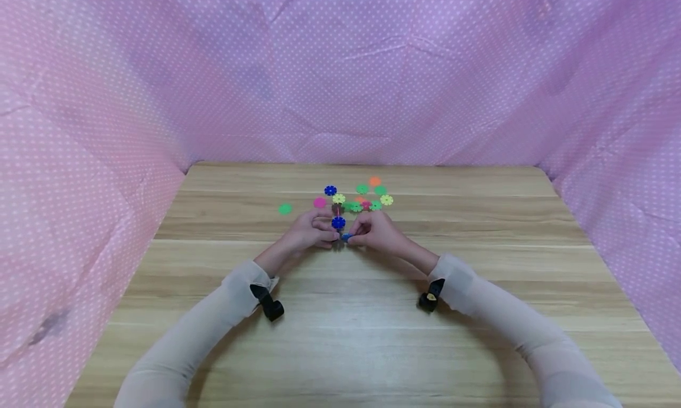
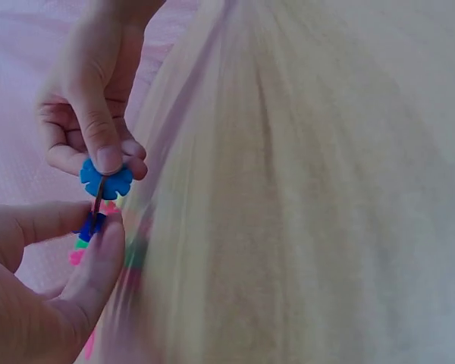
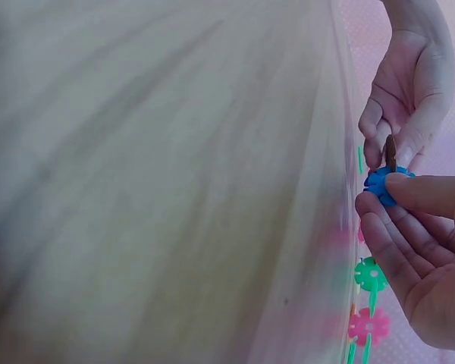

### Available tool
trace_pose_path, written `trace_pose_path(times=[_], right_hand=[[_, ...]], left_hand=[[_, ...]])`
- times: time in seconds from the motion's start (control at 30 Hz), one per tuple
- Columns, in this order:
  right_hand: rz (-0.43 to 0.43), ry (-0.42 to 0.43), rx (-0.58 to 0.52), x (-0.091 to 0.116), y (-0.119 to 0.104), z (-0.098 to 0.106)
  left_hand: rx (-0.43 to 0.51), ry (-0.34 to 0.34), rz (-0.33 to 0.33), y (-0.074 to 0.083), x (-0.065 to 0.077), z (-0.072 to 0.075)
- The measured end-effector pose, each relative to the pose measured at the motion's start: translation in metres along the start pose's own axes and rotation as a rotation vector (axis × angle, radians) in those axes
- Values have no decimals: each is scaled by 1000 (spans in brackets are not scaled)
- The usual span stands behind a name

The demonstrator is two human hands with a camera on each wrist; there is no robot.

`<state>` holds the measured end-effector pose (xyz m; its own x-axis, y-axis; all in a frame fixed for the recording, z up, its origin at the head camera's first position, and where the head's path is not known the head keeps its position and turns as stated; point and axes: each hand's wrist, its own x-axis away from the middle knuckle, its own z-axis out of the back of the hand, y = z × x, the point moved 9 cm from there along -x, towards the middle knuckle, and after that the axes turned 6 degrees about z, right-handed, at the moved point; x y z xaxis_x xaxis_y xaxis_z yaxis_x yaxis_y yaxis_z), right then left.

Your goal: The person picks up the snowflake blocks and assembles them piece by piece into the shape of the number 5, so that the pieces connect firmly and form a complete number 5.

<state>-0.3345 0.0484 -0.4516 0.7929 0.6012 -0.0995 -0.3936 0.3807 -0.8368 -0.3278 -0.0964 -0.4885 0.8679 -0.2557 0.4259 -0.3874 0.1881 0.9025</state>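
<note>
Over the far half of the table, both hands meet at a small build of notched plastic snowflake discs. My left hand (image 1: 305, 232) pinches it between thumb and fingers, around a dark blue disc (image 1: 338, 223) and a brown disc. Between thumb and fingers of my right hand (image 1: 380, 233) is a lighter blue disc (image 2: 106, 180), held against the brown disc (image 3: 391, 154). In the left wrist view, the brown disc stands edge-on across the lighter blue one, overlapping its notch. Fingers partly hide the joint. A yellow disc (image 1: 339, 198) shows just beyond the dark blue one.
Beyond the hands lie several loose or linked discs: a blue disc (image 1: 330, 190), a pink disc (image 1: 320, 202), an orange disc (image 1: 375, 181) and a yellow disc (image 1: 386, 200). A green disc (image 1: 285, 209) lies at the left. Pink dotted cloth (image 1: 340, 88) surrounds the wooden table (image 1: 351, 337).
</note>
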Motion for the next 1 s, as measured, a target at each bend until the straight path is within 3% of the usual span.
trace_pose_path(times=[0.23, 0.57, 0.77, 1.0], right_hand=[[-9, -7, -1, -2, 2, -2], [-1, -26, -26, -1, 6, -3], [-5, -38, -31, 0, 9, -1], [-22, -32, -60, 1, 15, 1]], left_hand=[[56, -86, 5, -6, -2, -4], [-39, -221, -8, -5, -2, -12], [-8, -195, -11, -4, -4, -12], [65, -74, 20, -4, -3, -8]])
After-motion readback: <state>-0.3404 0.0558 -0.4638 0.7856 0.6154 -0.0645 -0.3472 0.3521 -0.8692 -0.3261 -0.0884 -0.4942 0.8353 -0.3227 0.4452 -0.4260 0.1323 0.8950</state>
